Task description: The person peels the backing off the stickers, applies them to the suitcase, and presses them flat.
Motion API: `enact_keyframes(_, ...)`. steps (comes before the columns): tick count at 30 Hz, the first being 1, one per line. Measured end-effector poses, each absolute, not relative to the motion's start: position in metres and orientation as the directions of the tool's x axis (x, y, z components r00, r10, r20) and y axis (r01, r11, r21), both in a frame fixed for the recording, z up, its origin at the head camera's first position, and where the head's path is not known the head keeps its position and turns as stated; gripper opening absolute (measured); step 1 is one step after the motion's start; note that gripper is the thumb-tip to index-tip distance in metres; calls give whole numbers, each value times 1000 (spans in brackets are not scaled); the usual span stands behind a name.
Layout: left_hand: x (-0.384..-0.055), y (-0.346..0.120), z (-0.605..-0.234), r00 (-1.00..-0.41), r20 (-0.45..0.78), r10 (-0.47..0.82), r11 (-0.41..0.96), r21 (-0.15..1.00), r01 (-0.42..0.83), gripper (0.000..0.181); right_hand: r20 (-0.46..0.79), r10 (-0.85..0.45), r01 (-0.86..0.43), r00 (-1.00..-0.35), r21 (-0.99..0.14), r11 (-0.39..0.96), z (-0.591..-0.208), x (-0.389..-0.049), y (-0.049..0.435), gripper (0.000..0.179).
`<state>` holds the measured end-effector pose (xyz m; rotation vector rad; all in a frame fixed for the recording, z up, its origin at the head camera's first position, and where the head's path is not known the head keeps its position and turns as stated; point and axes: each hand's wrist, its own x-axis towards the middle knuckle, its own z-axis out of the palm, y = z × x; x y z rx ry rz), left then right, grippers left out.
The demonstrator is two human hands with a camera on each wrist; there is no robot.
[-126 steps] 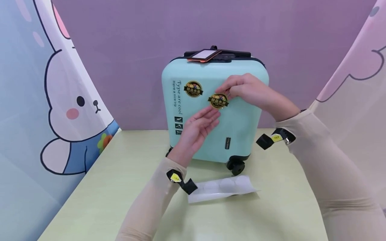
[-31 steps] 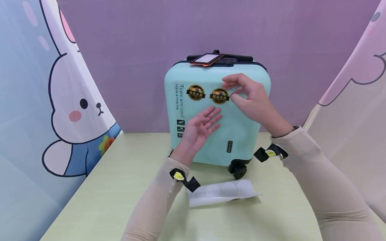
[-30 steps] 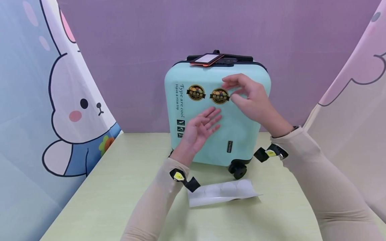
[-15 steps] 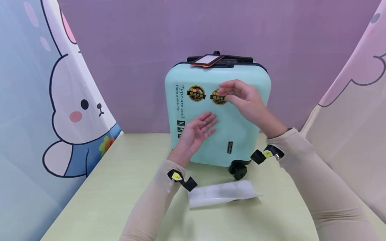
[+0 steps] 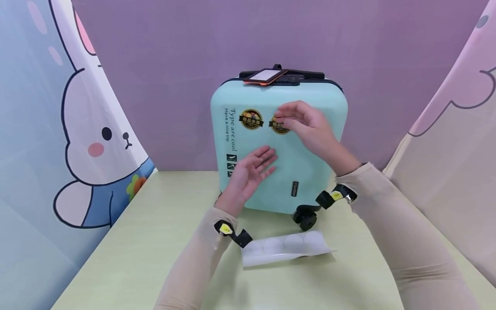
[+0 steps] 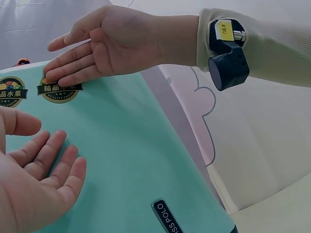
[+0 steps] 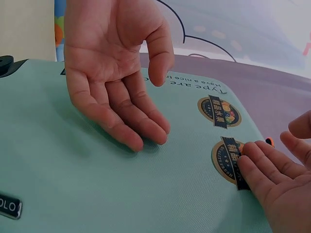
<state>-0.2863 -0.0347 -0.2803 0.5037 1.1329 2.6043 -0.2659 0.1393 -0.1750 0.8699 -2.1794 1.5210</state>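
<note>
A mint-green suitcase [image 5: 310, 172] stands upright on the table, with two round black-and-gold stickers side by side on its upper front. The left sticker [image 5: 251, 119] is fully visible. Over the right one [image 5: 277, 125] lie the fingertips of my right hand [image 5: 310, 129], its fingers nearly straight; the right wrist view shows them resting on the sticker [image 7: 224, 158]. Lower down, my left hand [image 5: 246, 176] is held palm up near the suitcase front with relaxed fingers and nothing in them. The left wrist view shows that hand [image 6: 39, 189] below the stickers.
A white sticker backing sheet [image 5: 286, 247] lies on the pale table [image 5: 174, 224] before the suitcase. On the suitcase top are a black handle [image 5: 310, 75] and a luggage tag [image 5: 265, 76]. A purple backdrop [image 5: 174, 86] hangs behind; a rabbit-print curtain [image 5: 89, 142] is at left.
Earlier my right hand pinched the right sticker's edge, with my left fingers at its lower rim. Since then the right hand has shifted left over the sticker; the left hand has dropped slightly.
</note>
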Motion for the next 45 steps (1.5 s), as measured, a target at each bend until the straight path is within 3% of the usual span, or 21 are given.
enact_keyframes(12, -285, -37, -282, -909, 198, 366, -668, 736, -109, 52, 558, -347, -647, -754, -722, 244, -186, -270, 131, 28)
enact_keyframes(24, -284, -41, -282, -915, 183, 360, -665, 738, -114, 52, 491, -341, -590, -802, -743, 318, -194, -262, 144, 28)
enact_keyframes(45, -286, -44, -284, -918, 182, 353, -656, 747, -104, 53, 586, -266, -642, -766, -722, 258, -169, -251, 159, 28)
